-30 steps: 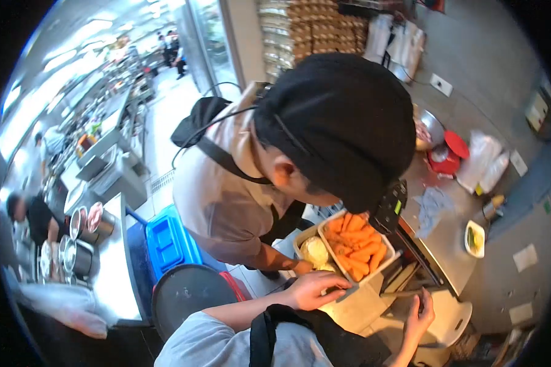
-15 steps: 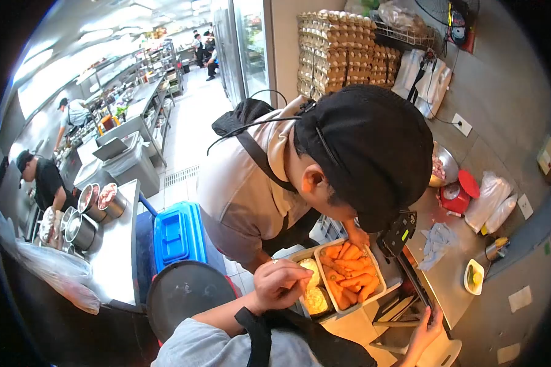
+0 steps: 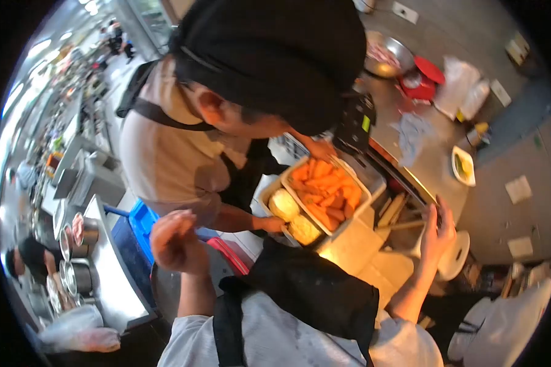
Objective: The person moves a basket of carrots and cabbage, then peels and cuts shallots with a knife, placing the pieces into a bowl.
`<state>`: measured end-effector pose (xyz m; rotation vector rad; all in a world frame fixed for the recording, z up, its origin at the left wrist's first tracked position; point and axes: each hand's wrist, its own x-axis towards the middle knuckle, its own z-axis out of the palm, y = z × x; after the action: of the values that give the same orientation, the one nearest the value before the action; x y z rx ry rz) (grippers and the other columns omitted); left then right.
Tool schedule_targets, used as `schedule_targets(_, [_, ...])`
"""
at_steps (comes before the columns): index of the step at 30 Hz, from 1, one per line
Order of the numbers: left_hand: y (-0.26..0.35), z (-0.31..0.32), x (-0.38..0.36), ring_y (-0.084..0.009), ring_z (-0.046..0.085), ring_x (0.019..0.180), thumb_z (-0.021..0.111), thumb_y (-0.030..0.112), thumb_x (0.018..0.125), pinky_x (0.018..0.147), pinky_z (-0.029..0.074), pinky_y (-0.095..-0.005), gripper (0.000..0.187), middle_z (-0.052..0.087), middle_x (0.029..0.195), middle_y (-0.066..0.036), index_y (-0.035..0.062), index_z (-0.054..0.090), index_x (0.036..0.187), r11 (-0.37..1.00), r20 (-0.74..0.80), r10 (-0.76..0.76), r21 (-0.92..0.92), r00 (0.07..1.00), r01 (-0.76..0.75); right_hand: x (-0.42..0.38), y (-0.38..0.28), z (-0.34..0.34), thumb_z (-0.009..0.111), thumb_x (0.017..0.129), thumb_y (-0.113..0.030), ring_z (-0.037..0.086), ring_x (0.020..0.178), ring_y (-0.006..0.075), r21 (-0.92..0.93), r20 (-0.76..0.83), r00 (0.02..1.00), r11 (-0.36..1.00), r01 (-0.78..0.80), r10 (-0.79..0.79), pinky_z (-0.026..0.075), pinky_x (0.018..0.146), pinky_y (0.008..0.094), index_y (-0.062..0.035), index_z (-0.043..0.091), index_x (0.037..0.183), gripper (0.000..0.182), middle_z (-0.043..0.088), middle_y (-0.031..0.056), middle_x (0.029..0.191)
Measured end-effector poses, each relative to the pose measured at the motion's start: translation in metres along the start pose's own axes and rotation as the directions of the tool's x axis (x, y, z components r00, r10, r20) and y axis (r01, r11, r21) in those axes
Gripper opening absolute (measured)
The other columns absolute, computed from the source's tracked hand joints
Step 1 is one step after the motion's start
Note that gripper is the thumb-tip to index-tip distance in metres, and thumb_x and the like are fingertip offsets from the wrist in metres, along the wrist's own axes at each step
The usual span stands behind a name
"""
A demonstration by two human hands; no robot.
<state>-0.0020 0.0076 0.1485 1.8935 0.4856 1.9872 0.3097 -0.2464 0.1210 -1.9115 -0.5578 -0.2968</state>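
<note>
My left hand (image 3: 179,241) is raised beside the co-worker's sleeve, touching nothing I can see. Its fingers are smeared by motion. My right hand (image 3: 439,229) is lifted near the metal worktable's edge, thumb and fingers apart and nothing visible in it. Between my hands, the co-worker (image 3: 171,147) bends over a pale tub of peeled carrots (image 3: 327,189). It rests on a larger container with round, pale yellow vegetables (image 3: 294,217), perhaps cabbages. One hand of the co-worker (image 3: 319,148) touches the carrot tub's far side; the other (image 3: 269,224) is at the container's left side.
On the metal worktable (image 3: 434,153) are a bowl of meat (image 3: 389,55), a red scale-like device (image 3: 417,85), a cloth (image 3: 413,137) and a small white dish (image 3: 463,166). Metal pots (image 3: 76,278) stand at left. A white stool (image 3: 454,255) is below my right hand.
My left hand has moved left, away from the tubs, and up. My right hand has risen along the table edge. The view has turned, and the co-worker's other hand now shows at the container.
</note>
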Motion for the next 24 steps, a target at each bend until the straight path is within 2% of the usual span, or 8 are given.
schedule_targets(2, [0.000, 0.000, 0.001, -0.0190, 0.058, 0.070, 0.057, -0.007, 0.077, 0.061, 0.050, -0.0268, 0.016, 0.058, 0.079, -0.014, 0.0009, 0.052, 0.090, 0.999, -0.049, -0.037, 0.009, 0.998, 0.037, 0.000, 0.006, -0.007, 0.056, 0.084, -0.008, 0.058, 0.078, 0.0113, 0.043, 0.030, 0.999, 0.998, -0.036, 0.034, 0.048, 0.068, 0.0232, 0.0019, 0.056, 0.107, 0.025, 0.061, 0.0095, 0.093])
schedule_targets(5, [0.000, -0.002, 0.004, -0.0174, 0.057, 0.065, 0.055, -0.007, 0.077, 0.059, 0.049, -0.0272, 0.016, 0.059, 0.079, -0.014, -0.0005, 0.053, 0.091, 1.000, -0.123, -0.005, 0.011, 0.992, 0.006, -0.003, -0.002, -0.009, 0.057, 0.084, -0.007, 0.056, 0.075, 0.0095, -0.019, 0.012, 1.000, 1.000, 0.011, -0.011, 0.046, 0.067, 0.0219, 0.0017, 0.058, 0.105, 0.023, 0.061, 0.0051, 0.086])
schedule_targets(9, [-0.010, -0.007, 0.004, -0.0162, 0.055, 0.068, 0.055, -0.009, 0.078, 0.059, 0.048, -0.0255, 0.016, 0.057, 0.080, -0.013, -0.0001, 0.052, 0.091, 0.999, -0.031, 0.015, -0.029, 0.999, -0.016, -0.013, -0.012, -0.012, 0.058, 0.082, -0.007, 0.053, 0.070, 0.0097, -0.073, -0.024, 1.000, 0.997, 0.008, -0.010, 0.043, 0.066, 0.0215, 0.0016, 0.058, 0.103, 0.023, 0.059, 0.0050, 0.078])
schedule_targets(12, [-0.023, -0.006, 0.004, -0.0164, 0.055, 0.068, 0.055, -0.009, 0.078, 0.059, 0.048, -0.0251, 0.016, 0.057, 0.079, -0.013, -0.0003, 0.052, 0.091, 0.996, -0.024, -0.084, -0.004, 0.996, 0.084, -0.024, -0.019, -0.024, 0.059, 0.081, -0.007, 0.052, 0.068, 0.0095, -0.162, -0.021, 1.000, 0.987, -0.011, 0.008, 0.043, 0.065, 0.0222, 0.0017, 0.058, 0.103, 0.023, 0.059, 0.0058, 0.077])
schedule_targets(17, [0.010, -0.008, -0.013, -0.0166, 0.056, 0.069, 0.054, -0.006, 0.079, 0.064, 0.048, -0.0259, 0.013, 0.058, 0.080, -0.014, -0.0019, 0.052, 0.091, 0.937, -0.105, -0.303, -0.214, 0.947, 0.276, -0.041, -0.009, -0.058, 0.059, 0.081, -0.009, 0.054, 0.064, 0.0118, -0.258, 0.039, 0.997, 0.963, 0.073, -0.065, 0.044, 0.062, 0.0235, 0.0016, 0.058, 0.103, 0.024, 0.059, 0.0079, 0.074])
schedule_targets(20, [0.047, -0.014, -0.042, -0.0156, 0.058, 0.073, 0.055, -0.006, 0.078, 0.068, 0.047, -0.0236, 0.015, 0.060, 0.084, -0.011, -0.0021, 0.055, 0.093, 0.900, 0.109, -0.401, -0.140, 0.909, 0.414, -0.055, 0.012, -0.081, 0.060, 0.080, -0.012, 0.057, 0.062, 0.0158, -0.178, 0.126, 0.988, 0.982, -0.063, 0.087, 0.045, 0.059, 0.0257, -0.0012, 0.057, 0.106, 0.028, 0.060, 0.0099, 0.074])
schedule_targets(22, [0.083, -0.015, -0.056, -0.0157, 0.060, 0.075, 0.061, -0.002, 0.075, 0.070, 0.047, -0.0250, 0.022, 0.061, 0.088, -0.011, -0.0007, 0.058, 0.096, 0.850, 0.388, -0.527, 0.263, 0.756, 0.457, -0.066, 0.039, -0.095, 0.060, 0.079, -0.017, 0.059, 0.064, 0.0230, -0.408, 0.294, 0.945, 0.913, -0.010, 0.141, 0.046, 0.058, 0.0301, -0.0042, 0.056, 0.105, 0.029, 0.061, 0.0129, 0.074])
schedule_targets(24, [0.104, -0.015, -0.097, -0.0237, 0.060, 0.077, 0.064, 0.004, 0.074, 0.071, 0.048, -0.0318, 0.025, 0.061, 0.092, -0.015, 0.0024, 0.058, 0.098, 0.843, 0.542, -0.528, 0.430, 0.654, 0.324, -0.079, 0.058, -0.112, 0.060, 0.077, -0.022, 0.060, 0.068, 0.0282, -0.469, 0.485, 0.864, 0.875, 0.125, 0.137, 0.047, 0.060, 0.0359, -0.0060, 0.057, 0.103, 0.031, 0.061, 0.0149, 0.075])
